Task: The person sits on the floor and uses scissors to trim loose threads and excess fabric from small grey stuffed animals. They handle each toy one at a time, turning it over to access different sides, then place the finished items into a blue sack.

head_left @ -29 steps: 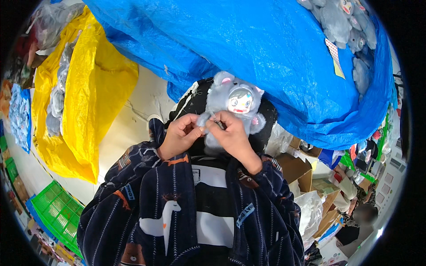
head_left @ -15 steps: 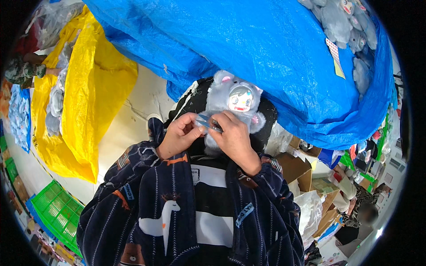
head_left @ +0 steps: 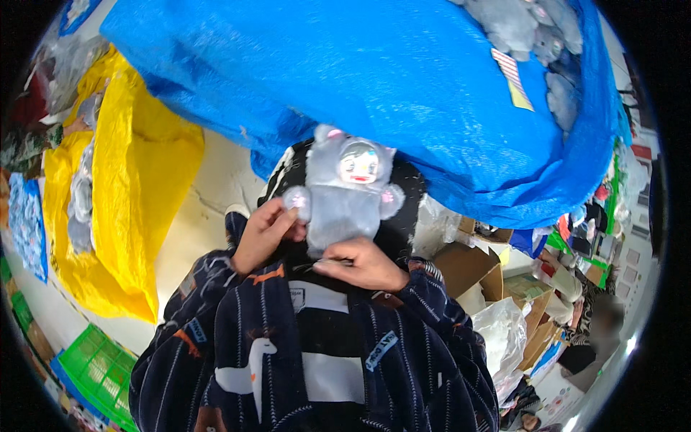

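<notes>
A grey plush toy [head_left: 342, 212] with rounded ears, pink paw pads and a printed doll face lies face up on my lap. My left hand [head_left: 263, 236] is closed at its left side, thumb and fingers pinching the edge of the paw [head_left: 296, 201]. Below the toy's lower end, my right hand [head_left: 366, 265] is closed around small metal thread snips [head_left: 308, 267], their thin tips pointing left. Fingers cover most of the snips.
A big blue woven sack [head_left: 345, 79] spreads ahead, with several grey plush toys [head_left: 504, 25] at its right. At left stand a yellow sack [head_left: 137, 180] and a green crate [head_left: 97, 374]. Cardboard boxes [head_left: 471, 266] and a clear plastic bag [head_left: 500, 335] lie at right; another person [head_left: 597, 324] is beyond.
My hands have parted from over the toy's body: the left moved to its paw, the right down toward me with the snips. The toy's body now shows, and the whole view has shifted.
</notes>
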`<action>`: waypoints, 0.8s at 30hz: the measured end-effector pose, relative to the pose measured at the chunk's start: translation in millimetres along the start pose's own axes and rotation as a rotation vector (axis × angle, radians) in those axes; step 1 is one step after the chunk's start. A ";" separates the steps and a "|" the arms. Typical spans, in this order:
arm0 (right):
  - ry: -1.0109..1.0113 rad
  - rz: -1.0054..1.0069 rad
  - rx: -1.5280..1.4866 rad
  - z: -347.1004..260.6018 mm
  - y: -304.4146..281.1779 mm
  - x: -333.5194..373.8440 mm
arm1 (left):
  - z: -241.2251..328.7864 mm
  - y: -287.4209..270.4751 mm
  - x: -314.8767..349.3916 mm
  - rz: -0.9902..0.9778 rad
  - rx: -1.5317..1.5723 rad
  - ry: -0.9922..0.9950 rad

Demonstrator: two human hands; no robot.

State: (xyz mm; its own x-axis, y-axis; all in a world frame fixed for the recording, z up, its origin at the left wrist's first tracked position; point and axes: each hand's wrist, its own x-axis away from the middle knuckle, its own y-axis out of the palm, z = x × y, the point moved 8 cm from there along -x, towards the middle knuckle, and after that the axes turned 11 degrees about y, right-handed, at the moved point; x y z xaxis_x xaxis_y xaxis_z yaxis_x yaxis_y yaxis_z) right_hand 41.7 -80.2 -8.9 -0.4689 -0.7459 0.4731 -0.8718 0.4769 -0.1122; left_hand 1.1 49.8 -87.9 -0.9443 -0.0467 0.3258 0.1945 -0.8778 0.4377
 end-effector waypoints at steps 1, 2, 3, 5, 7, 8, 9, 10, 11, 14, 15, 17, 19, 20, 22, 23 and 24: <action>0.003 0.131 0.005 3.9 -18.1 11.6 | -2.7 0.6 3.6 -0.006 -0.002 -0.077; 0.065 0.238 -0.097 16.7 -33.0 20.8 | 0.6 2.1 7.0 -0.015 -0.097 -0.112; 0.106 0.300 -0.158 26.3 -44.6 30.6 | 0.5 4.4 10.9 -0.045 -0.172 -0.152; 0.242 0.529 -0.266 52.2 -52.9 53.9 | 2.3 20.5 11.3 -0.153 -0.222 -0.097; 0.225 0.642 -0.186 61.6 -51.3 61.8 | -5.2 32.3 7.7 -0.231 -0.242 -0.069; 0.273 0.623 -0.128 69.0 -50.2 65.0 | -10.6 35.5 6.9 -0.249 -0.224 -0.100; 0.321 0.602 -0.068 72.8 -50.2 66.2 | -14.4 40.1 5.7 -0.266 -0.205 -0.130; 0.375 0.559 -0.065 73.9 -47.3 62.6 | -16.6 41.7 4.6 -0.275 -0.159 -0.159; 0.375 0.488 -0.120 76.5 -43.7 57.5 | -19.4 42.9 3.5 -0.282 -0.112 -0.188; 0.348 0.326 -0.327 76.8 -34.2 45.2 | -13.4 46.1 4.6 -0.241 -0.058 -0.238; 0.297 0.318 -0.378 74.6 -31.3 42.7 | -9.3 46.1 5.3 -0.215 -0.055 -0.249; 0.199 0.290 -0.482 71.6 -23.7 39.9 | 4.7 40.2 2.6 -0.184 -0.157 -0.147; 0.206 0.250 -0.381 66.8 -23.7 40.4 | 17.5 30.5 3.8 -0.043 -0.225 -0.146; 0.222 0.227 -0.346 67.7 -23.1 40.4 | 8.1 21.7 -0.2 -0.069 -0.247 -0.211; 0.219 0.222 -0.315 67.3 -21.1 40.0 | 2.6 13.1 -8.3 -0.076 -0.249 -0.218; 0.200 0.240 -0.319 65.9 -20.4 39.5 | 6.1 14.9 -11.5 -0.056 -0.230 -0.158; 0.181 0.258 -0.323 64.5 -19.7 39.0 | 10.6 15.2 -14.4 -0.037 -0.211 -0.099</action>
State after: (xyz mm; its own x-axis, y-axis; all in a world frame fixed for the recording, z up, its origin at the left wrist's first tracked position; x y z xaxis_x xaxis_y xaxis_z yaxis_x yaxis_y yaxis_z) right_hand 31.5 -148.6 -44.6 -0.6078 -0.5038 0.6138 -0.6268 0.7789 0.0186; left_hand 20.5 42.2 -77.1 -0.9170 0.0248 0.3981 0.0909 -0.9588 0.2690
